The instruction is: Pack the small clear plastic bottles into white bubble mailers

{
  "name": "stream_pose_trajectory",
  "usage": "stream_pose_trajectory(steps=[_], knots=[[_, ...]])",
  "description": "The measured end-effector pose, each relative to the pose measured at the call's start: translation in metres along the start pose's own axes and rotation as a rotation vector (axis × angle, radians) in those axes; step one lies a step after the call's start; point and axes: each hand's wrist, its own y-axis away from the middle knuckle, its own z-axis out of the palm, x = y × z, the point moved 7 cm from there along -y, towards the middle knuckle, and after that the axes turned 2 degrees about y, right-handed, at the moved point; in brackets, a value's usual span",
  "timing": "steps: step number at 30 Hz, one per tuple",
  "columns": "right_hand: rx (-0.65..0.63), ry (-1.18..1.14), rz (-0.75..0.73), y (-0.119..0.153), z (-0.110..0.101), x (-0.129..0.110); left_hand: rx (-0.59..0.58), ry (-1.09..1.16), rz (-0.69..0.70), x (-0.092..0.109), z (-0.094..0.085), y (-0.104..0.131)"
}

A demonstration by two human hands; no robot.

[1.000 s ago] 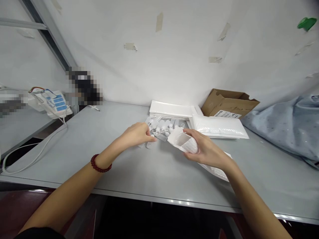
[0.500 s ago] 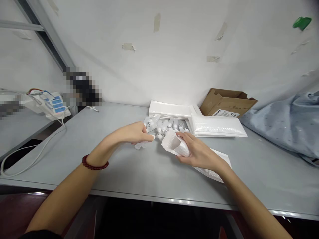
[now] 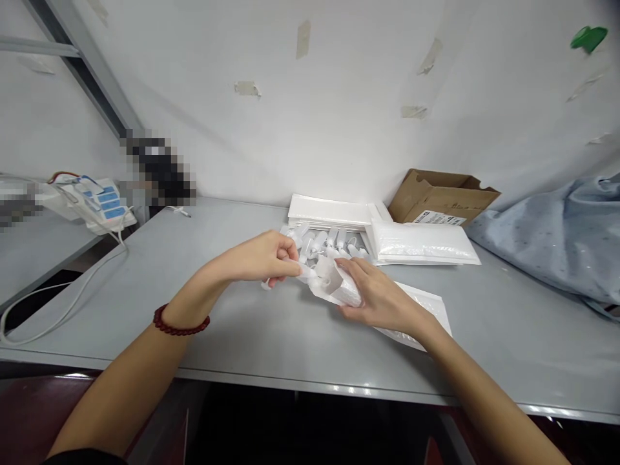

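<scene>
A grey table [image 3: 281, 349] runs up to a white wall [image 3: 203, 129], where several strips of beige tape [image 3: 303, 39] cling — some upright, some sideways, a few curling at the ends. High on the right is a small green object [image 3: 589, 40], its nature unclear. Below, near the wall, an open brown cardboard box [image 3: 431, 196] sits tilted, a white printed label [image 3: 438, 218] on its side. Pale blue fabric [image 3: 547, 239] lies heaped at the far right. On the left, under a metal frame [image 3: 92, 77], stands a white device with blue panels [image 3: 104, 201] — a white cable [image 3: 58, 310] loops near it across the table's corner.
</scene>
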Motion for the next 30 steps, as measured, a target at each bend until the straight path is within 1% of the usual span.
stream_pose_trajectory(steps=[3,6,8,9,10,12,15,19,21,22,24,26,27,28,29,30], knots=[[0.004,0.008,0.004,0.000,-0.001,0.001,0.138,-0.021,0.035,0.000,-0.007,-0.002],[0.008,0.015,0.010,0.000,-0.003,0.001,0.243,0.062,0.057,0.000,-0.016,-0.001],[0.013,0.017,0.007,0.000,-0.004,0.000,0.293,0.134,0.077,0.002,-0.020,0.000],[0.015,0.017,0.005,0.000,-0.004,0.000,0.297,0.162,0.098,0.004,-0.019,-0.001],[0.015,0.015,0.002,0.001,-0.004,-0.001,0.284,0.178,0.126,0.007,-0.015,-0.002],[0.017,0.014,-0.008,0.001,-0.003,-0.002,0.222,0.160,0.195,0.013,-0.003,-0.005],[0.033,0.012,-0.035,0.001,-0.002,-0.004,0.134,0.002,0.343,0.022,0.021,-0.009],[0.071,-0.009,-0.073,0.001,-0.004,-0.005,0.128,-0.256,0.603,0.031,0.046,-0.008],[0.089,-0.019,-0.076,0.001,-0.006,-0.005,0.112,-0.322,0.678,0.032,0.054,-0.007],[0.093,-0.024,-0.073,0.001,-0.007,-0.004,0.111,-0.337,0.694,0.032,0.055,-0.007],[0.096,-0.034,-0.061,0.001,-0.008,-0.003,0.158,-0.333,0.689,0.033,0.048,-0.006],[0.103,-0.047,-0.045,0.001,-0.010,0.000,0.237,-0.288,0.633,0.033,0.033,-0.004],[0.109,-0.054,-0.035,0.001,-0.011,0.001,0.263,-0.262,0.580,0.031,0.024,-0.004],[0.116,-0.059,-0.028,0.001,-0.012,0.003,0.262,-0.243,0.514,0.028,0.016,-0.004],[0.122,-0.062,-0.021,0.001,-0.013,0.004,0.231,-0.233,0.441,0.023,0.011,-0.005],[0.126,-0.062,-0.016,0.001,-0.014,0.005,0.170,-0.235,0.366,0.017,0.009,-0.007]])
